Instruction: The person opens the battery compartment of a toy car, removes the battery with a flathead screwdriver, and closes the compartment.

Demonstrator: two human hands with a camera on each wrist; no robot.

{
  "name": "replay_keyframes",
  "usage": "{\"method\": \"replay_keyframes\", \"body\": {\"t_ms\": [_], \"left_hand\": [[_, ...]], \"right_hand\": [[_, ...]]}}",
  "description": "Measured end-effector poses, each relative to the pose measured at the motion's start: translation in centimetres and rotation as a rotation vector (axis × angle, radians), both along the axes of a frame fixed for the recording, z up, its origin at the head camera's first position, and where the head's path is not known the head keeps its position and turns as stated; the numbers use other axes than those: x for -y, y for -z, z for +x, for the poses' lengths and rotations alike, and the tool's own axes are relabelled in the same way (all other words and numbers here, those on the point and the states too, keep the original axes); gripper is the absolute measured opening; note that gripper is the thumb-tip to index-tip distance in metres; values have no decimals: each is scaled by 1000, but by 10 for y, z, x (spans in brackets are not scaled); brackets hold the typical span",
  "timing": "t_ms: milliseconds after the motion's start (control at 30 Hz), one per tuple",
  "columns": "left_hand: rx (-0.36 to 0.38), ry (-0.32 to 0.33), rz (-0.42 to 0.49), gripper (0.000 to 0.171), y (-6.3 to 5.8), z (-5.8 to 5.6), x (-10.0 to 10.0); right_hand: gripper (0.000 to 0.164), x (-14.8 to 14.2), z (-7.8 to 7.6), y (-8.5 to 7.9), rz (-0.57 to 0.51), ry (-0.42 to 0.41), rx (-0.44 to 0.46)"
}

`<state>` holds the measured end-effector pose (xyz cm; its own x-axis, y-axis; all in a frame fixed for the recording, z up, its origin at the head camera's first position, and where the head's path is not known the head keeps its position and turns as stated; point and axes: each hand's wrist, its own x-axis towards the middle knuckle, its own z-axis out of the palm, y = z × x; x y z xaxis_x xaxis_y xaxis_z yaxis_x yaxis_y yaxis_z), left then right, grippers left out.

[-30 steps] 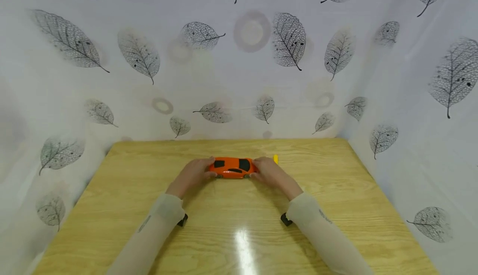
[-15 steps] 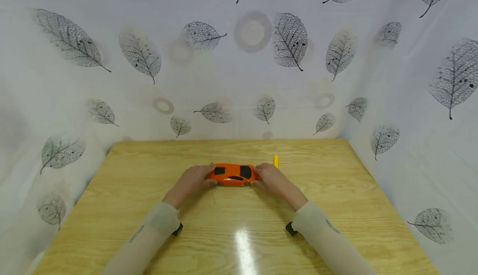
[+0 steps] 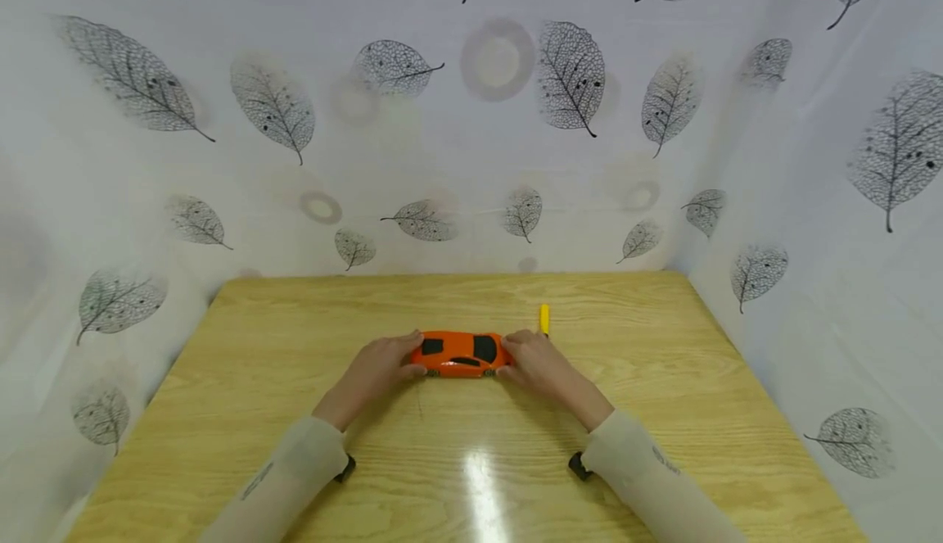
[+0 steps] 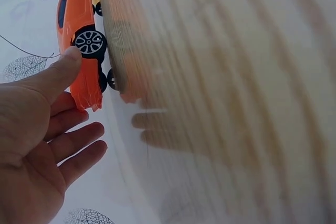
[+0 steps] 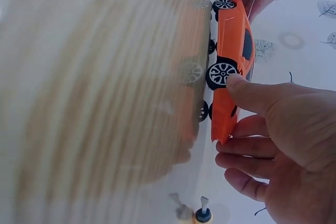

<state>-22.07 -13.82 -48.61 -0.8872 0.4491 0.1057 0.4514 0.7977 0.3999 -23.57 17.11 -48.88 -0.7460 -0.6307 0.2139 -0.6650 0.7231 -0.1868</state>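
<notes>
An orange toy car (image 3: 454, 355) with dark windows lies crosswise between both hands at the middle of the table, its wheels right at the tabletop in the wrist views. My left hand (image 3: 372, 373) pinches its left end, the thumb beside a wheel (image 4: 90, 42) and the lower fingers spread out below. At the other end, my right hand (image 3: 543, 371) grips the car in the same way, thumb against a wheel (image 5: 222, 75). Just beyond the right hand lies a small screwdriver (image 3: 544, 319) with a yellow handle; its flat metal tip shows in the right wrist view.
The light wood table (image 3: 626, 322) has a bright reflection near its front. Behind it and along both sides hangs a white curtain (image 3: 471, 142) printed with dark leaves. Each wrist carries a small black device (image 3: 579, 467) on its inner side.
Both hands have drawn the toy car toward the person, down in the head view, keeping hold of its ends. More of the screwdriver shows now beyond the right hand.
</notes>
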Motion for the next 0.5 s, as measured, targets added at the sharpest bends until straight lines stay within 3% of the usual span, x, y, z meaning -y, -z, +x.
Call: {"method": "replay_keyframes", "body": {"t_ms": [333, 500], "left_hand": [[-20, 5, -6, 63, 4, 12, -2], [-42, 8, -19, 62, 4, 21, -1]], "right_hand": [[47, -6, 15, 2, -29, -15, 1], [48, -7, 24, 4, -40, -30, -16]]}}
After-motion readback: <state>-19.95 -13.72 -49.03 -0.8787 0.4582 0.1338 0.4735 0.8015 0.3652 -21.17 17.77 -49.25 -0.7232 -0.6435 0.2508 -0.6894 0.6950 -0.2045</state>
